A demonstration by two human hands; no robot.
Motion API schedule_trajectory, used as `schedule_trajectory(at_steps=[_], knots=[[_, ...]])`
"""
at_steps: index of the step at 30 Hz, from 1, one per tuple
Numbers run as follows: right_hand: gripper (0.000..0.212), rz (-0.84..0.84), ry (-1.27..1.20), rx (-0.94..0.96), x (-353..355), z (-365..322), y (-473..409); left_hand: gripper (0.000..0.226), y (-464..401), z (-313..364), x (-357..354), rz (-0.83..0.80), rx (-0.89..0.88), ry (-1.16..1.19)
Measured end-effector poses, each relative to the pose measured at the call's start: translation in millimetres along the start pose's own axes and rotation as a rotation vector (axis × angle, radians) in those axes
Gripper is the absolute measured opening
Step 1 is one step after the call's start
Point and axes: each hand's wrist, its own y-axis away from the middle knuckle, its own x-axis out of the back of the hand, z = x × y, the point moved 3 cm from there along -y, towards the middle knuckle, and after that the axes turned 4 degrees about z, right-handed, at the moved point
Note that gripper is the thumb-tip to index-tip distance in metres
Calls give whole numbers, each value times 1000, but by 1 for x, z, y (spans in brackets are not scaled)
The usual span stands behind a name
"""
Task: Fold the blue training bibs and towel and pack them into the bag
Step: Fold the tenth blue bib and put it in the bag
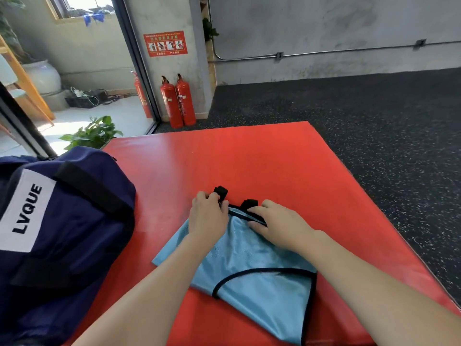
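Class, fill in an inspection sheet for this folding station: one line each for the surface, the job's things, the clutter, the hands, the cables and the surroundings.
Surface: red mat lying on dark speckled floor.
Job's things: light blue bib with black trim lies flat on the mat; its black straps point away from the person. Navy bag labelled LVQUE stands at the mat's left. No towel seen.
Clutter: nothing seen on the mat.
Hands: left hand pinches a strap at the bib's far edge; right hand presses on that edge, fingers fairly straight.
Cables: tangle of cables on the pale floor beyond the glass.
Surroundings: two red fire extinguishers by a pillar, potted plant, concrete wall.
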Motion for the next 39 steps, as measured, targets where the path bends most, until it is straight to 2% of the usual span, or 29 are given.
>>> schedule_trajectory(at_steps=[5,9,13,16,20,24,31,35,37,39], knots=[[36,-3,21,-20,15,16,17,47,-2,21,-17,-78,-136,176],[47,24,70,-74,29,35,38,57,0,62,-37,-285,-280,177],[51,75,151,-146,45,49,58,52,7,105,-48,-424,-447,107],[44,146,170,-267,60,59,71,51,17,118,-50,-430,-481,59],[39,148,139,-460,65,71,90,53,34,110,-41,-429,-514,9],[48,136,42,-520,64,71,104,52,61,87,-15,-432,-511,30],[52,158,-5,-449,70,52,124,42,116,31,33,-331,-445,182],[43,164,-54,-282,64,35,141,39,140,12,44,-324,-435,142],[29,166,-172,-155,56,25,152,47,152,3,49,-332,-427,102],[25,154,-211,-23,45,12,165,64,163,-6,55,-329,-423,63]])
